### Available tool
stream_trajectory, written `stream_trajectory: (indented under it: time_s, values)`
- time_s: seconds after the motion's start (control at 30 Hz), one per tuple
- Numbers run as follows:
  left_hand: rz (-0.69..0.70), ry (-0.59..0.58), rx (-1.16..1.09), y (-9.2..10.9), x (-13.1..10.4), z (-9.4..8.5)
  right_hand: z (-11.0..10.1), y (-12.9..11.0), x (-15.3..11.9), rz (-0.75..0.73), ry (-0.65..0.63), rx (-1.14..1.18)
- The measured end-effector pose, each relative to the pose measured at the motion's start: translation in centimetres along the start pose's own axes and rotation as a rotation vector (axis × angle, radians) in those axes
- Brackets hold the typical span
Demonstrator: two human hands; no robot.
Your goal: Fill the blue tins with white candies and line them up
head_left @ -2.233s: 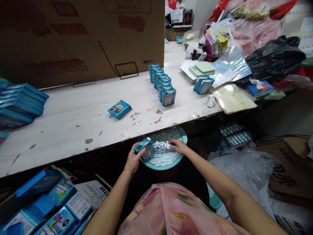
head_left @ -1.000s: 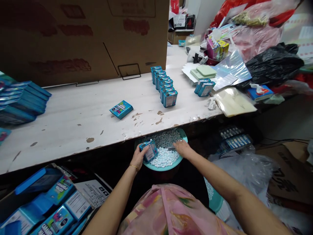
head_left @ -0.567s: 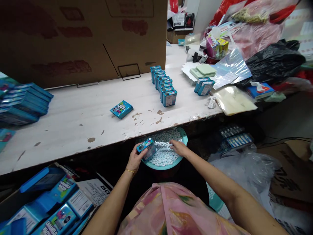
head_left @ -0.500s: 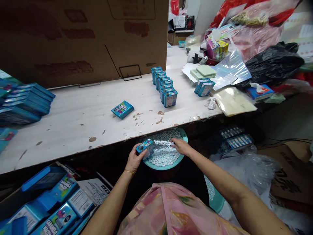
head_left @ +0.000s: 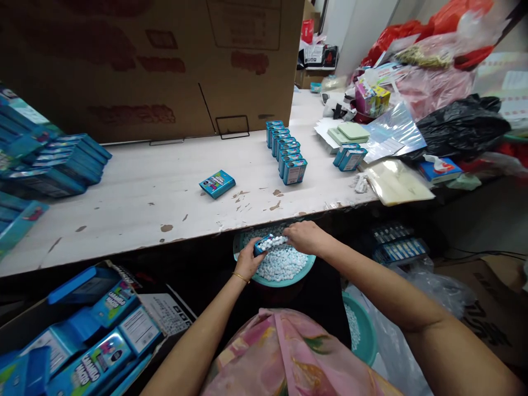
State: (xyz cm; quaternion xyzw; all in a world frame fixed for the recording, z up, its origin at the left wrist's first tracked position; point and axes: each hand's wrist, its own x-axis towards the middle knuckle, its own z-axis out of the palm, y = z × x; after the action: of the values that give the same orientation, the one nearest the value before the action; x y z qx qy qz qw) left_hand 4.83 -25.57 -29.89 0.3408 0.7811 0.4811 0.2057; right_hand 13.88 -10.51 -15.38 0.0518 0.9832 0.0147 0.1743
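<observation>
My left hand [head_left: 248, 259] is closed around a small blue candy tin [head_left: 259, 246], tilted over a turquoise basin [head_left: 307, 268]. White candies [head_left: 284, 263] fill the basin. A narrow heap of candies [head_left: 274, 242] stretches from the tin's mouth to my right hand [head_left: 306, 236]. That hand is closed, fingers pinched at the heap's right end, on what appears to be a scoop mostly hidden under the candies. On the white table [head_left: 173, 176] lies one blue tin [head_left: 217, 183]. A row of upright blue tins [head_left: 295, 171] stands farther right.
Stacked blue tins [head_left: 74, 165] stand at the left. Below, an open carton [head_left: 160, 335] holds more tins. A large cardboard box [head_left: 165, 66] rises behind. A pale green scale [head_left: 348, 133] and plastic bags [head_left: 462, 126] lie right. A second basin [head_left: 369, 330] sits low.
The tin in my left hand has tipped toward my right hand, its candy-filled mouth now showing. My right hand has come closer and turned palm down. The camera view has shifted left.
</observation>
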Motion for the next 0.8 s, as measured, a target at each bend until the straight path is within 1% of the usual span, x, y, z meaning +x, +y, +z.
stream_trajectory:
  time_s: [0.13,0.27,0.47,0.53,0.6,0.67,0.7,0.8]
  values:
    - [-0.02,-0.013,0.032,0.0,-0.1,0.1,-0.8,-1.5,0.1,-0.033,0.012,-0.098]
    - [-0.015,-0.005,0.003,-0.1,-0.2,0.0,-1.1,-2.2,0.0,-0.051,0.024,-0.103]
    - [0.017,0.009,-0.089,-0.9,-0.5,0.2,-0.8,-1.6,-0.3,-0.03,0.001,-0.073]
    - [0.026,0.014,-0.112,-1.1,-0.7,0.2,-0.8,-1.0,-0.9,-0.019,0.024,-0.059]
    - [0.036,0.029,-0.133,-1.3,-1.0,0.0,-0.4,0.2,-1.6,0.01,0.046,-0.033]
    - [0.031,0.049,-0.163,-1.6,-1.2,-0.4,0.9,1.7,-2.3,0.062,0.038,-0.005]
    - [0.021,0.065,-0.187,-1.8,-1.2,-0.7,2.0,2.5,-2.4,0.097,0.02,0.005]
    - [-0.051,0.134,-0.275,-2.5,-1.0,-0.9,6.8,4.0,-1.8,0.216,-0.059,0.084]
